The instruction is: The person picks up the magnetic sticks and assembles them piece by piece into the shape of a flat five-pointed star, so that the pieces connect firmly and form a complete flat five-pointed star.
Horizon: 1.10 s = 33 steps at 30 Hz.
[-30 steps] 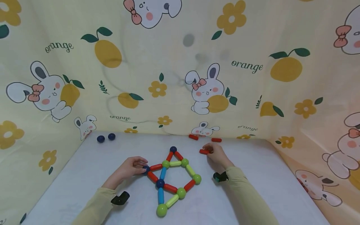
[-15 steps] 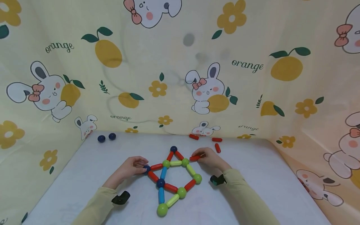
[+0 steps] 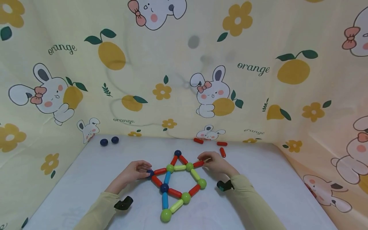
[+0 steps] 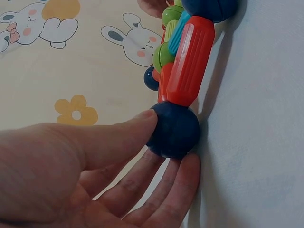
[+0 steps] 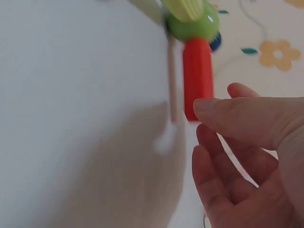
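A flat figure of balls and rods lies on the table, with green balls (image 3: 186, 197), dark blue balls (image 3: 164, 188), and red, blue and pale green rods. At its left corner my left hand (image 3: 133, 174) pinches a dark blue ball (image 4: 175, 130) between thumb and fingers; two red rods (image 4: 192, 61) meet at that ball. My right hand (image 3: 215, 163) pinches the outer end of a red rod (image 5: 197, 78). The rod's other end meets the green ball (image 5: 202, 23) at the figure's upper right.
Two loose dark blue balls (image 3: 115, 140) sit at the back left. Loose red rods lie at the back right: one near the cloth (image 3: 198, 141), one further right (image 3: 222, 144) and one just behind my right hand (image 3: 222, 152). A printed backdrop (image 3: 161, 64) rises behind the table (image 3: 244, 153).
My right hand has come left and nearer with the red rod, whose end now meets the upper right green ball. Another red rod shows behind it. The left hand stays put.
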{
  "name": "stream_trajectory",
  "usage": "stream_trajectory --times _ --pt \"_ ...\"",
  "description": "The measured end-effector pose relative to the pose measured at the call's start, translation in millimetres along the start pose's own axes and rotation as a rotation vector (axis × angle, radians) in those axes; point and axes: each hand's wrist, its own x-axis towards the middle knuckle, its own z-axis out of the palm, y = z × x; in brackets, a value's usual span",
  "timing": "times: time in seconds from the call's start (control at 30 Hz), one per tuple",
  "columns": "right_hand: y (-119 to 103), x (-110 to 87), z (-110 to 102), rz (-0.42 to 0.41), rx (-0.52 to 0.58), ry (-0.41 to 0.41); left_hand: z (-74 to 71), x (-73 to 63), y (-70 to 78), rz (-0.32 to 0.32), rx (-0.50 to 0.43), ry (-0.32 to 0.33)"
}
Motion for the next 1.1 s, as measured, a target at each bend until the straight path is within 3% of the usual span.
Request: stream_trajectory --times 0.2,0.37,0.53,0.77,1.1 --pt "13.0 -8.7 -26.2 -0.011 0.011 0.133 -0.2 -0.7 -0.5 -0.002 0.014 0.006" --pt "25.6 -17.5 -46.9 0.071 0.000 0.241 -1.0 -1.3 -0.3 -0.005 0.021 0.010" --pt "39.4 -23.1 -59.7 0.163 0.009 0.291 -1.0 -1.7 -0.3 -0.010 0.017 0.011" --pt "52.5 -23.2 -63.9 0.218 0.030 0.331 -1.4 -2.5 0.8 -0.008 0.022 0.006" --pt "59.6 -14.6 -53.7 0.302 0.048 0.398 0.4 -2.9 3.2 -0.009 0.029 0.001"
